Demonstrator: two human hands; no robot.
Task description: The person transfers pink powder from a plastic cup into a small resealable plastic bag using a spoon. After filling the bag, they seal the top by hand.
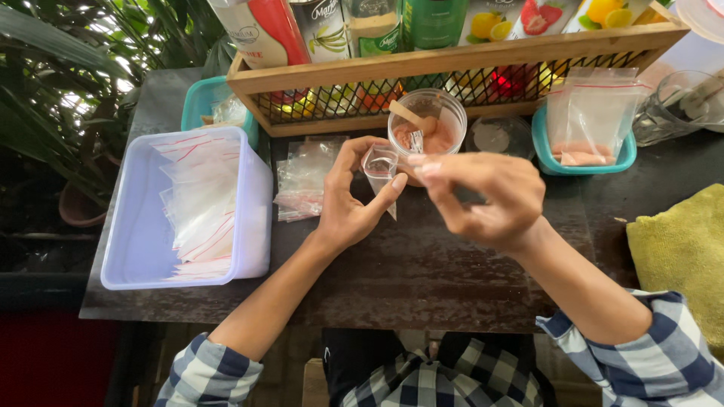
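Note:
My left hand [348, 200] and my right hand [483, 197] together hold a small clear plastic bag [381, 167] over the dark table, its mouth held between fingertips of both hands. Just behind it stands a clear round cup [427, 120] of pinkish-brown powder with a wooden spoon [409, 116] stuck in it. A loose pile of small clear bags [303, 181] lies left of my left hand.
A pale rectangular tub [143, 241] holds several red-striped bags at left. A wooden crate [452, 64] of bottles and cartons stands at the back. A teal tray [588, 151] carries filled bags at right, a glass [679, 102] beyond it, a yellow cloth [682, 252] at the right edge.

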